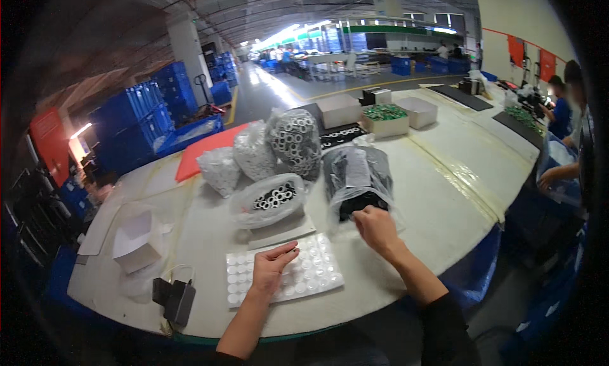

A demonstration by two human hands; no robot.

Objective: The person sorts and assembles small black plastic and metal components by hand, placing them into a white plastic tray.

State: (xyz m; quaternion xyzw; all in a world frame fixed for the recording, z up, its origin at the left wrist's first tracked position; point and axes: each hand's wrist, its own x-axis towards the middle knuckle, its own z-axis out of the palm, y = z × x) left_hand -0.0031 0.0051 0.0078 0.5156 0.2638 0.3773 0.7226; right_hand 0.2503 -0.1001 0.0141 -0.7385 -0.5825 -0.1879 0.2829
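Note:
My left hand (pixel 271 268) is over a white tray (pixel 327 281) of round white pieces set in rows. Its thumb and fingers are pinched together, with a tiny dark thing at the tips too small to name. My right hand (pixel 377 229) is at the mouth of a clear plastic bag (pixel 336 204) of black pieces, fingers curled in; what they hold, if anything, is hidden. Behind the tray, a bag-lined box (pixel 242 207) holds black and white rings (pixel 275 196).
Full plastic bags (pixel 293 140) stand behind the ring box. Farther back are a box of green circuit boards (pixel 386 114) and white boxes (pixel 419 111). A white box (pixel 137 242) and a black power adapter (pixel 179 302) lie at left. A co-worker's hand (pixel 558 174) shows at right.

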